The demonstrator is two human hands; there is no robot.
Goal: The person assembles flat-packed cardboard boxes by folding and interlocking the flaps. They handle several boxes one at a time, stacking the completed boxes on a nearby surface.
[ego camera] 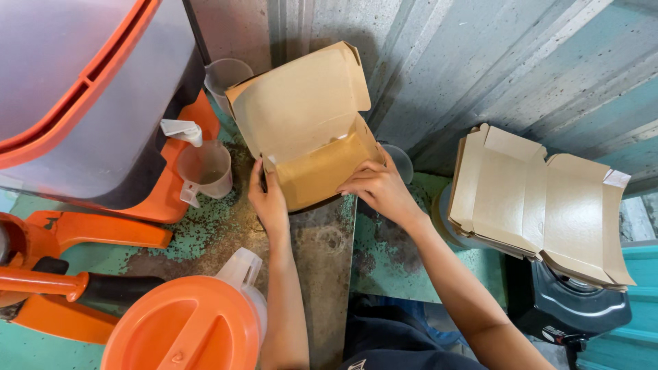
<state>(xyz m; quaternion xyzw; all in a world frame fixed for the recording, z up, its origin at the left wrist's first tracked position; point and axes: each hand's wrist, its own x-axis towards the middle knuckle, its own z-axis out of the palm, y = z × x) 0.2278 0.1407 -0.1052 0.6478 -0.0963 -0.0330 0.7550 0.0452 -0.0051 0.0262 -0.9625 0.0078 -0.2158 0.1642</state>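
Observation:
A brown cardboard food box [308, 133] stands open on the worn metal counter [322, 253], its lid tilted back against the corrugated wall. My left hand [269, 202] grips the box's near left corner. My right hand [378, 188] holds the front right edge of the box's tray, fingers curled over the rim. The inside of the box looks bare.
A stack of flat unfolded cardboard boxes [541, 202] lies to the right on a dark appliance [569, 308]. At left stand a large orange and grey drink dispenser [89, 103], a clear plastic cup [205, 170] under its tap, and a jug with an orange lid [185, 325].

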